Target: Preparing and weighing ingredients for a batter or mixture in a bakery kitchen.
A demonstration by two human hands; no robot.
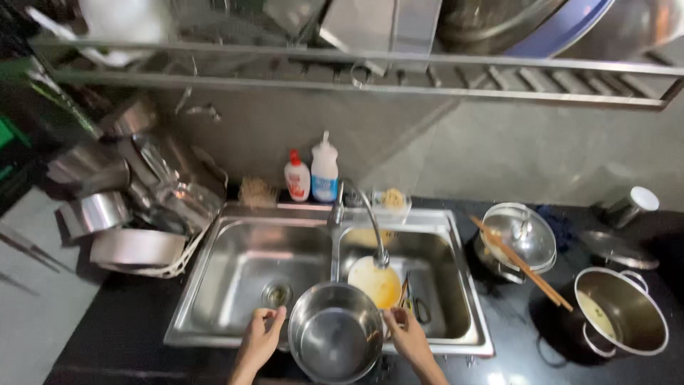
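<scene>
Black tabletop w/ double steel sink (235, 285): round shiny steel pot (335, 341) sits over sink's front edge betw. both hands, left hand (261, 335) curled at its left rim, right hand (407, 335) gripping right rim, equally near.

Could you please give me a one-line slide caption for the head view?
Both hands, left and right, hold a steel pot over the double sink.

Head camera looks steeply down over the sink (235, 335).
</scene>
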